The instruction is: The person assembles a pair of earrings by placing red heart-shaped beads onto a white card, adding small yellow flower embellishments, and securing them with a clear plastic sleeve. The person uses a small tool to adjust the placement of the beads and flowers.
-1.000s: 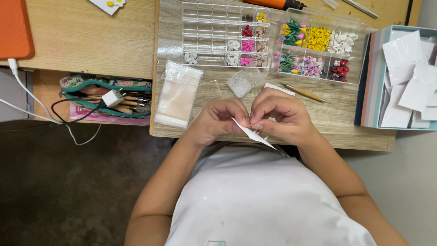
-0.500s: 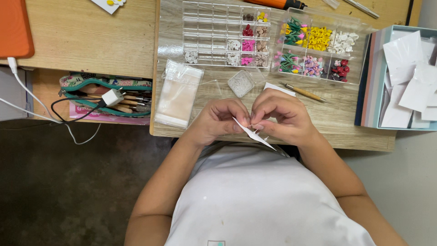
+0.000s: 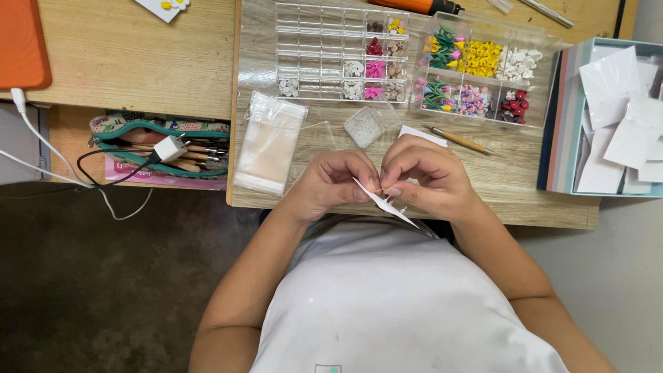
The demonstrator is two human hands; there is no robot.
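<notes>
Shirt: a white shirt (image 3: 387, 304) fills the near edge of the view, both forearms reaching forward from it.
Left hand: the left hand (image 3: 331, 183) is curled, thumb and forefinger pinched on the near end of a small white card (image 3: 384, 202).
Right hand: the right hand (image 3: 428, 179) meets it fingertip to fingertip, its fingers closed on the same card from the other side.
Card: held tilted over the near edge of the wooden table (image 3: 539, 200), just in front of the chest.
Just beyond the hands: a stack of clear plastic bags (image 3: 269, 144), a small square dish (image 3: 364, 126) and a wooden-handled tool (image 3: 459, 140).
Farther: two clear compartment boxes, the left box (image 3: 324, 52) partly filled, the right box (image 3: 476, 72) full of coloured pieces.
Right edge: a blue box (image 3: 563, 124) of white cards.
Left shelf: a pencil case (image 3: 159, 148) and a white charger (image 3: 168, 148).
</notes>
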